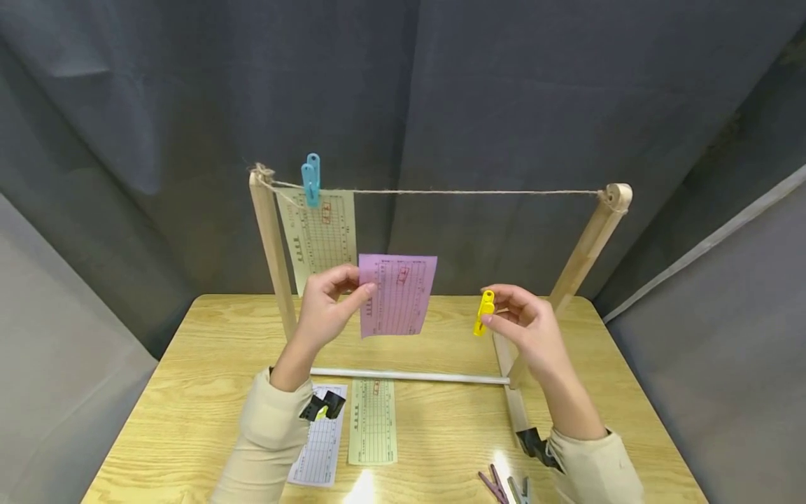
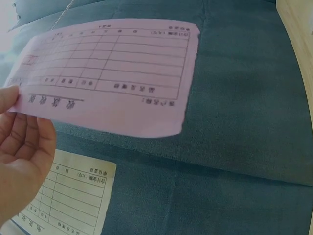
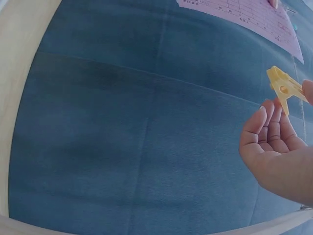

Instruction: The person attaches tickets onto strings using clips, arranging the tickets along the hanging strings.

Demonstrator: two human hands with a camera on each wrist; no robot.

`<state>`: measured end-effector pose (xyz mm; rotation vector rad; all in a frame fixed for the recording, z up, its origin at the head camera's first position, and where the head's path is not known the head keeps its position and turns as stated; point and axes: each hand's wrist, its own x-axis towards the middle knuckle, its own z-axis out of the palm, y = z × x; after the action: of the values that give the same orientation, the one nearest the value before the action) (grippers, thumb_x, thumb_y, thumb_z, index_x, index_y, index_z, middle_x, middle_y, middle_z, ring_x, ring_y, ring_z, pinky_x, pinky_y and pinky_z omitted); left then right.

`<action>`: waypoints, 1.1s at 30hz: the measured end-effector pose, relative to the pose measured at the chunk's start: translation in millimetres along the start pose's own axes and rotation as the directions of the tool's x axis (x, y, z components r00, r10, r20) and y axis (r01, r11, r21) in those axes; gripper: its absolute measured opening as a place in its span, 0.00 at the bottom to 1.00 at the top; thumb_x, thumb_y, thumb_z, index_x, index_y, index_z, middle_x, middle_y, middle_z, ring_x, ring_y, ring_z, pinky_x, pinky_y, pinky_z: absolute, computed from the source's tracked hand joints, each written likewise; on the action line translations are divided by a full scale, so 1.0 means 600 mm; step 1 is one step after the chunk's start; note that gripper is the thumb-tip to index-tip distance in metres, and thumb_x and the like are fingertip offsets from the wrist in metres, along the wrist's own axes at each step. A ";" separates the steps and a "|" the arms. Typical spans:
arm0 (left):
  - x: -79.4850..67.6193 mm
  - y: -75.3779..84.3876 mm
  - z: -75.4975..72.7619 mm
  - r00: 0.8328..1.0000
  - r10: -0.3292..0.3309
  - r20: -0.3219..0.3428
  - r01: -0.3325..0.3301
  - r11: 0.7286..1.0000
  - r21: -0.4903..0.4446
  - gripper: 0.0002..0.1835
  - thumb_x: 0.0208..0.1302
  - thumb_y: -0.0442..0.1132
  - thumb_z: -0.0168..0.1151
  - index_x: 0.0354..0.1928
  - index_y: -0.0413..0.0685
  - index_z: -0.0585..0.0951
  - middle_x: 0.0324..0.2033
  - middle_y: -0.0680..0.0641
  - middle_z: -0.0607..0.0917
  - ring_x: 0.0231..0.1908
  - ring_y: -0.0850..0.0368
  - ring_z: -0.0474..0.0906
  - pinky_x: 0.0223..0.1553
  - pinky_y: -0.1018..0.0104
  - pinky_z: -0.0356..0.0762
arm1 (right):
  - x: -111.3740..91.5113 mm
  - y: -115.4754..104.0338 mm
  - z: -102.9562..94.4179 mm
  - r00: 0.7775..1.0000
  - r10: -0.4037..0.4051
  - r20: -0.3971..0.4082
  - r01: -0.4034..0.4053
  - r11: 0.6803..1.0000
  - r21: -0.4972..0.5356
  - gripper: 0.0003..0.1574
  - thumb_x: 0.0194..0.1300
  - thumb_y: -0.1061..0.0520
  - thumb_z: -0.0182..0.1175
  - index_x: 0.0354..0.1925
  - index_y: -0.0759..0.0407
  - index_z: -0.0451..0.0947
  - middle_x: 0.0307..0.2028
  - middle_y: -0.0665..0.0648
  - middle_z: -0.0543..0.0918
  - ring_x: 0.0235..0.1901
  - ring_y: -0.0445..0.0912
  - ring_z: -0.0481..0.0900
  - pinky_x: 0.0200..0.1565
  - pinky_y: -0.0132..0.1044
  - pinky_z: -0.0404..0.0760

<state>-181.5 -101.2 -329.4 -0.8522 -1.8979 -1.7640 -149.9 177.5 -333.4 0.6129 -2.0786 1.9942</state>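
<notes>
My left hand (image 1: 330, 304) pinches the left edge of a pink printed receipt slip (image 1: 403, 297), held up below the string (image 1: 466, 192). The same pink slip (image 2: 112, 73) fills much of the left wrist view. Off to the right, my right hand (image 1: 529, 325) pinches a yellow clothespin (image 1: 484, 313) between thumb and fingers. In the right wrist view the yellow clothespin (image 3: 283, 88) appears side-on. Behind my left hand, a pale yellow slip (image 1: 317, 227) hangs at the string's left end under a blue clothespin (image 1: 311, 180).
Wooden posts (image 1: 582, 248) hold the string, with a pale bar (image 1: 409, 376) across the base. On the table (image 1: 170, 420) lie a white slip (image 1: 321, 448) and a yellow-green slip (image 1: 373, 423). A purple clothespin (image 1: 494, 484) and a grey clothespin (image 1: 520, 490) lie near the front edge.
</notes>
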 end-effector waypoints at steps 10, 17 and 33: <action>0.015 0.007 0.000 0.997 -0.028 -0.074 0.026 0.999 -0.026 0.04 0.50 0.20 0.59 0.30 0.22 0.77 0.26 0.32 0.79 0.27 0.64 0.75 0.31 0.73 0.76 | 0.024 -0.031 0.007 1.000 -0.020 0.000 0.020 0.999 0.043 0.23 0.53 0.77 0.56 0.41 0.55 0.79 0.30 0.52 0.80 0.30 0.43 0.76 0.33 0.28 0.77; 0.031 0.017 -0.002 0.995 -0.035 -0.095 0.030 0.998 -0.051 0.04 0.51 0.19 0.58 0.31 0.22 0.76 0.26 0.35 0.80 0.26 0.63 0.75 0.29 0.73 0.75 | 0.044 -0.054 0.011 0.999 -0.050 0.004 0.050 0.997 0.057 0.22 0.52 0.77 0.56 0.41 0.57 0.79 0.30 0.54 0.80 0.30 0.44 0.76 0.33 0.28 0.77; 0.057 0.021 0.002 0.991 -0.044 -0.124 0.041 0.999 -0.025 0.05 0.52 0.20 0.59 0.32 0.22 0.77 0.27 0.31 0.79 0.25 0.62 0.75 0.28 0.72 0.76 | 0.074 -0.100 0.020 0.994 -0.107 -0.026 0.109 0.991 0.082 0.22 0.52 0.78 0.54 0.41 0.59 0.79 0.30 0.53 0.80 0.30 0.44 0.75 0.34 0.29 0.76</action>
<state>-197.6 -94.5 -297.5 -0.6974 -1.8319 -1.8226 -162.7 158.4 -261.3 0.6999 -1.9153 2.0259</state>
